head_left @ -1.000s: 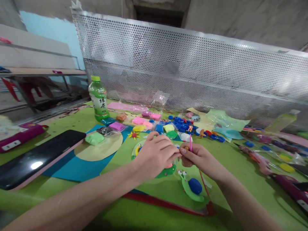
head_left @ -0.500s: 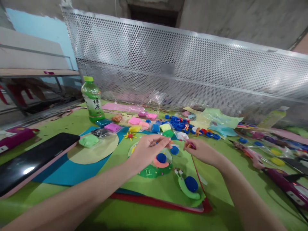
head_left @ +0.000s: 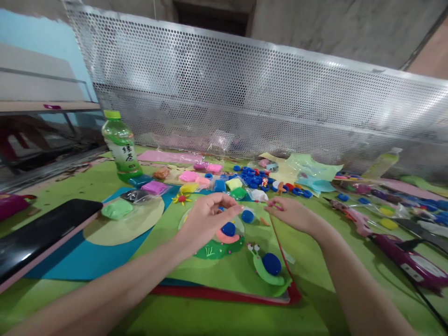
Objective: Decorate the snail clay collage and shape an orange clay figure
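Observation:
My left hand (head_left: 215,212) is over the green sheet (head_left: 164,261), thumb and fingertips pinched together; anything between them is too small to make out. My right hand (head_left: 292,213) hovers by the sheet's right edge, its fingers closed around something small and pinkish, mostly hidden. Between the hands lie a blue clay disc (head_left: 247,216) and a thin orange clay piece (head_left: 264,221). Partly behind my left hand is a clay scene with a pink snail with a blue shell (head_left: 228,229) on a green mound (head_left: 213,249). A green clay snail (head_left: 268,268) with a blue shell lies at the lower right.
At the left are a phone (head_left: 45,233) and a green tea bottle (head_left: 122,149). Bagged clay (head_left: 189,176) and many blue rings (head_left: 254,177) lie behind the sheet. A purple glue gun (head_left: 406,259) lies right. A perforated metal panel (head_left: 224,88) stands at the back.
The view has shifted slightly right. My right hand's fingers have moved off the orange piece, which now shows on the sheet. My left hand stays pinched over the scene.

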Action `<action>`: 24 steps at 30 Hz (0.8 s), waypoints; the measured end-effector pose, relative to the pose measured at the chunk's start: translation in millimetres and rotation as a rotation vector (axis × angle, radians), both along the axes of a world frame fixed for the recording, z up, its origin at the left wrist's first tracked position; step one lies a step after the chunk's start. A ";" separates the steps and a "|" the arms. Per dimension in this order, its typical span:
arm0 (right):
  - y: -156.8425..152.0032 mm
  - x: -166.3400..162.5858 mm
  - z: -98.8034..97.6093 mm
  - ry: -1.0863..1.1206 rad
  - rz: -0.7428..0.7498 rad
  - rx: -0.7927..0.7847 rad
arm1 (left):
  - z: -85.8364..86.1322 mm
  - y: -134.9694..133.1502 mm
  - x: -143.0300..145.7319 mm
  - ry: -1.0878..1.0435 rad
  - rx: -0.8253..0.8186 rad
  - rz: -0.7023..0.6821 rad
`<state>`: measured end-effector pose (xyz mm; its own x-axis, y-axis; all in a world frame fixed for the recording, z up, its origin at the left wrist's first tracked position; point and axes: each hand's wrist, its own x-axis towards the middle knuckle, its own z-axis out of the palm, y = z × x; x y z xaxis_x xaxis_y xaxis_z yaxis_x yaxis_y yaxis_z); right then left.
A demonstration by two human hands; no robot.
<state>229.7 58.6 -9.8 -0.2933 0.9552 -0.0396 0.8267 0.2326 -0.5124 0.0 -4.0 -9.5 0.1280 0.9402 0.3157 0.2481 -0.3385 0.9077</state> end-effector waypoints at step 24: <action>-27.3 -20.8 18.2 0.330 0.359 0.035 | -0.6 -3.4 5.0 -0.021 -0.278 -0.158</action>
